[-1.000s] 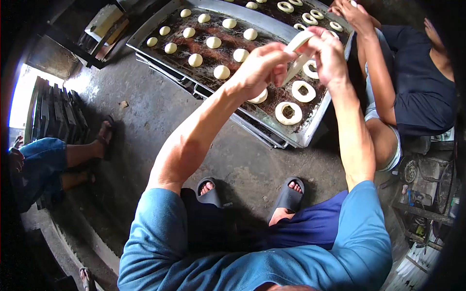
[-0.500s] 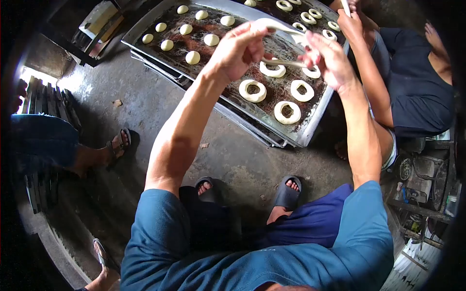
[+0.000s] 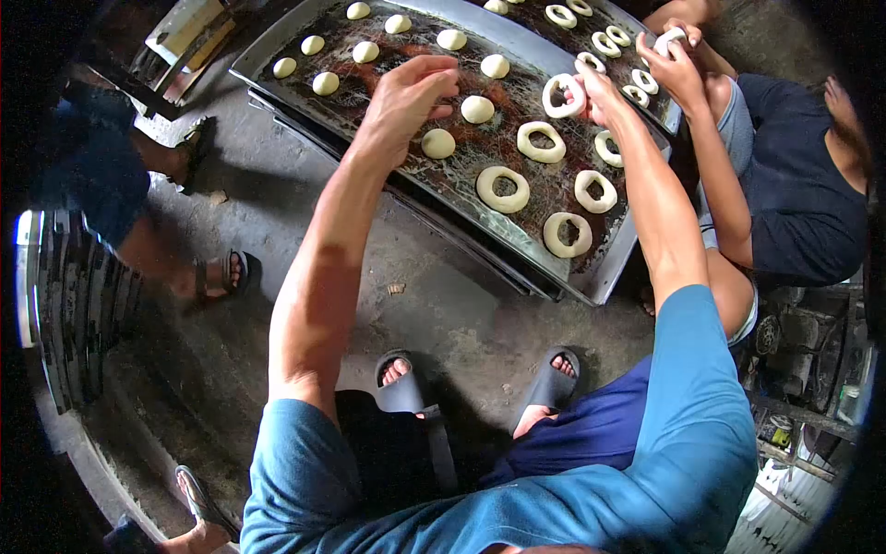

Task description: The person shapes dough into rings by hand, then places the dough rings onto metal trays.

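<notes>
Right hand [image 3: 602, 95]: fingers closed around the right edge of a cream-white, soft-looking dough ring [image 3: 550, 99], held at the far right part of a shallow grey metal tray with a browned, stained floor [image 3: 614, 266]; whether the ring bears on the floor cannot be told. Left hand [image 3: 406, 100]: half open, fingers loosely curled, nothing seen in its grasp, above the same tray near smooth, pale, round dough balls [image 3: 477, 109]. Risks, as judged: with one-sided support, the ring could sag into an oval or thin where the fingers press; tacky dough could cling to them and drag the shape on release. Set too close, it could stick to the neighbouring cream-white ring [image 3: 523, 142], now just apart. A low left wrist might flatten a ball. Contents: near tray, balls toward the left, at least five rings lying at the right, one partly behind the right forearm. Beyond it, a second, darker brown tray [image 3: 580, 35] bears smaller rings; beside that, a co-worker's hand [image 3: 680, 74] holds a piece of pale dough [image 3: 670, 40].
</notes>
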{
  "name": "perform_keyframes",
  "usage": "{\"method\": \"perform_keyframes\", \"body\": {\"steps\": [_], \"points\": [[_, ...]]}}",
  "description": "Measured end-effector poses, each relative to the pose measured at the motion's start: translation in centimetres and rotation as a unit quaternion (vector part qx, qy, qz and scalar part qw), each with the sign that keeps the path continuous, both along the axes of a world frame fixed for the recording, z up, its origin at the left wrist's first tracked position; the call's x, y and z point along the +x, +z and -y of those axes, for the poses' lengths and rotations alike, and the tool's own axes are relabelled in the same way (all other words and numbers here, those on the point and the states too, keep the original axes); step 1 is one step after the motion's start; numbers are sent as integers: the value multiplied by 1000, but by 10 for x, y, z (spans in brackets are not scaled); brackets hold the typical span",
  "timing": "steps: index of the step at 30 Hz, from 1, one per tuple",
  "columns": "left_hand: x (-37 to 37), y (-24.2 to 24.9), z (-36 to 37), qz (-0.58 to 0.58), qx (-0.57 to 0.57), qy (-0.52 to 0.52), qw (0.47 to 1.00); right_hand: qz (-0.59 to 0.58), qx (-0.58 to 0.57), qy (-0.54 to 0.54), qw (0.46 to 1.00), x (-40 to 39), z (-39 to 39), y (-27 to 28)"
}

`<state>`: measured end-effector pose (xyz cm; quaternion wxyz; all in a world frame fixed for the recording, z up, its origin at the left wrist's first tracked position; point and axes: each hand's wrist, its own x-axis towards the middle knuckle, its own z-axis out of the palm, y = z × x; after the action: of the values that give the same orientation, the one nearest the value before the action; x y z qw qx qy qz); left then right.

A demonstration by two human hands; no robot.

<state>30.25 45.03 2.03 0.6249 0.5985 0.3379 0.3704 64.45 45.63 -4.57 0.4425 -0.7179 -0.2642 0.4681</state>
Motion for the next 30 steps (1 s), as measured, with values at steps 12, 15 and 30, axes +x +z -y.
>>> {"method": "perform_keyframes", "body": {"steps": [12, 15, 30], "points": [[15, -73, -16, -521, 311, -39, 794, 493, 7, 110, 863, 28, 18, -13], [12, -73, 0, -475, 263, -60, 837, 454, 100, 147, 873, 8, 56, 8], [64, 37, 76, -106, 185, 5, 977, -22, 265, 180, 947, -109, 132, 88]]}}
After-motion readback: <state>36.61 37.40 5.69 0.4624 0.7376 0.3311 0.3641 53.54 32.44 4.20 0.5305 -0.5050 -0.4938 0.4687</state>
